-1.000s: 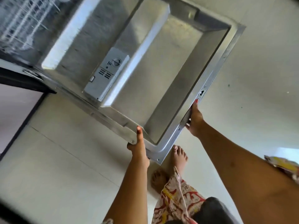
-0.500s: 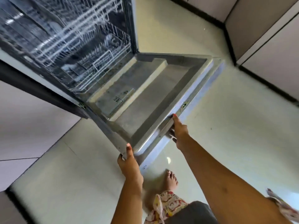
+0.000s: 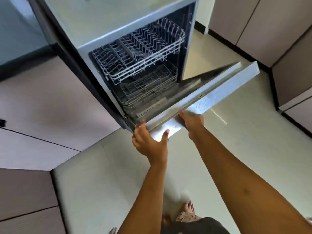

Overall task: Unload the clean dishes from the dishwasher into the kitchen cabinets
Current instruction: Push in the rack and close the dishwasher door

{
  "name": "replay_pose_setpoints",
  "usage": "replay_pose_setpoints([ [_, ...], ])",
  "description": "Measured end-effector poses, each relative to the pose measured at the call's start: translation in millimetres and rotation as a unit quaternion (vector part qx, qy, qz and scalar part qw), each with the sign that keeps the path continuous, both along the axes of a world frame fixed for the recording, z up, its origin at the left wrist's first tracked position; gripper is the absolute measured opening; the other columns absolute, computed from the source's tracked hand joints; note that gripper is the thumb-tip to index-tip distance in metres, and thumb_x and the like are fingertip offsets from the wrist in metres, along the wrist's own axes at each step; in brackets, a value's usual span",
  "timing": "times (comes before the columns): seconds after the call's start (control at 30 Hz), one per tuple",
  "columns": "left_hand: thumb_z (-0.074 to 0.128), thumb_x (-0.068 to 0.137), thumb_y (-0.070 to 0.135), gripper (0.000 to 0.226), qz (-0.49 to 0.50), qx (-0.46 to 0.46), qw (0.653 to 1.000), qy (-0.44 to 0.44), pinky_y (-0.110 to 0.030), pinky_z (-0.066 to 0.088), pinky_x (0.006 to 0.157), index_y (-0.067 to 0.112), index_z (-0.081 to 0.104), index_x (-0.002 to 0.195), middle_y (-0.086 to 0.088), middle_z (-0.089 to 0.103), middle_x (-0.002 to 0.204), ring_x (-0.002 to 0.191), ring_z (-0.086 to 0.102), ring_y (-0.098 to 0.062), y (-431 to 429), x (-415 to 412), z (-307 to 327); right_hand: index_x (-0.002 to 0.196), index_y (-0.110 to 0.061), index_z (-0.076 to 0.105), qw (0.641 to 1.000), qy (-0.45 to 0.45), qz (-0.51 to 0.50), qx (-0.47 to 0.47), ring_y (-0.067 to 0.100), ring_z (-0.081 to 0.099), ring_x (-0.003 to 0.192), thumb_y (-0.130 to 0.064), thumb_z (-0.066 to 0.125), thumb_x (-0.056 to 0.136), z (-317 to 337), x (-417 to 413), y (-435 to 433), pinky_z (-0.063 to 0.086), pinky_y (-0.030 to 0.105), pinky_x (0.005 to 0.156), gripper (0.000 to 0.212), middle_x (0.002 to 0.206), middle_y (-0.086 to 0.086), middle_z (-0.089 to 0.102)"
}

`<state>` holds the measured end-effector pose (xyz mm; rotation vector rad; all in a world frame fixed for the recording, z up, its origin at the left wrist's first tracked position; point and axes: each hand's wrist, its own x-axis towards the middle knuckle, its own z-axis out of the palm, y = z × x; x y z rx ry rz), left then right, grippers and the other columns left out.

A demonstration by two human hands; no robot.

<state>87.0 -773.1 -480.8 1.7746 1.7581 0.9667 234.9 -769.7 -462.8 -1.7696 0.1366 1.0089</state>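
No dishes show in the upper rack (image 3: 140, 53) or the dimmer lower rack (image 3: 148, 86); the thing in hand is the dishwasher door (image 3: 228, 81), hinged low and tilted half open; it looks stiff, weighty and smooth, best held along its top edge; the left hand (image 3: 148, 142) brackets the near corner, fingers spread straight; the right hand (image 3: 192, 123) grips the edge beside it; cabinets (image 3: 270, 31) stand beyond.

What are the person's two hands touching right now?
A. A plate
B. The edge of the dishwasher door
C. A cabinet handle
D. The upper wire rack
B: the left hand and the right hand are both on the front edge of the open dishwasher door.
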Motion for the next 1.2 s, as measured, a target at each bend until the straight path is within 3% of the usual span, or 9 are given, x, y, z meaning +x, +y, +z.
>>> replay_pose_setpoints([
  [0.1,0.045,0.061,0.082,0.091,-0.041,0.028,0.981,0.186,-0.051,0.036,0.098,0.027,0.050,0.132,-0.011,0.045,0.141,0.127,0.039,-0.040,23,3,4,0.138,-0.008,0.038,0.996,-0.059,0.063,-0.014,0.031,0.059,0.114,-0.029,0.082,0.070,18,4,21,0.052,0.034,0.087,0.084,0.124,0.010,0.058],
  [0.2,0.054,0.065,0.075,0.092,-0.068,0.049,0.949,0.304,-0.057,0.022,0.103,0.027,0.040,0.142,-0.007,0.036,0.150,0.139,0.030,-0.032,38,10,15,0.150,-0.022,-0.014,0.983,-0.116,0.137,-0.032,0.034,0.059,0.109,-0.028,0.075,0.079,40,8,34,0.052,0.038,0.078,0.114,0.128,0.017,0.053],
  [0.3,0.069,0.065,0.063,0.098,-0.062,0.087,0.933,0.343,-0.052,0.019,0.109,0.020,0.034,0.146,-0.007,0.036,0.151,0.140,0.031,-0.030,58,10,22,0.148,-0.012,-0.022,0.961,-0.171,0.212,-0.044,0.032,0.060,0.104,-0.026,0.072,0.083,58,14,45,0.052,0.037,0.083,0.116,0.115,0.017,0.057],
  [0.43,0.069,0.070,0.058,0.097,-0.088,0.128,0.917,0.367,-0.049,0.029,0.111,0.013,0.032,0.146,-0.008,0.036,0.150,0.140,0.026,-0.028,97,3,35,0.143,-0.021,-0.033,0.959,-0.126,0.253,-0.011,0.032,0.050,0.120,-0.011,0.061,0.090,75,19,76,0.043,0.047,0.102,0.109,0.141,0.017,0.044],
  [0.6,0.074,0.069,0.052,0.094,-0.105,0.131,0.911,0.377,-0.051,0.018,0.113,0.014,0.034,0.146,-0.010,0.033,0.152,0.142,0.027,-0.029,153,-1,61,0.142,-0.020,-0.034,0.909,-0.180,0.372,-0.057,0.032,0.046,0.128,-0.005,0.045,0.098,106,32,115,0.046,0.036,0.094,0.092,0.150,0.013,0.036],
  [0.77,0.068,0.073,0.054,0.095,-0.102,0.154,0.906,0.381,-0.052,0.010,0.114,0.017,0.023,0.148,-0.010,0.026,0.155,0.144,0.016,-0.026,200,0,75,0.138,-0.017,-0.040,0.824,-0.284,0.464,-0.159,0.015,0.053,0.065,0.009,0.046,0.090,112,43,157,0.047,0.025,0.070,0.102,0.128,0.027,0.055],
  [0.97,0.046,0.085,0.058,0.080,-0.097,0.209,0.891,0.392,-0.055,0.012,0.114,0.022,0.016,0.150,-0.009,0.015,0.158,0.146,0.012,-0.026,249,-4,84,0.137,-0.029,-0.042,0.820,-0.341,0.442,-0.127,0.020,0.051,0.076,0.010,0.047,0.082,104,46,196,0.052,0.033,0.070,0.112,0.139,0.018,0.045],
  [1.1,0.025,0.088,0.059,0.071,-0.098,0.184,0.886,0.414,-0.059,0.010,0.113,0.027,0.014,0.151,-0.009,0.011,0.159,0.147,0.006,-0.025,276,-4,93,0.140,-0.026,-0.037,0.776,-0.389,0.467,-0.171,0.032,0.053,0.122,0.004,0.052,0.083,116,48,220,0.049,0.046,0.095,0.109,0.147,0.020,0.038],
  [1.2,0.028,0.088,0.058,0.070,-0.100,0.192,0.880,0.423,-0.061,0.010,0.112,0.029,0.016,0.150,-0.009,0.014,0.158,0.147,0.004,-0.025,295,-5,97,0.145,-0.017,-0.030,0.721,-0.418,0.510,-0.212,0.026,0.063,0.090,-0.003,0.048,0.087,140,53,230,0.050,0.035,0.076,0.098,0.103,0.015,0.063],
])
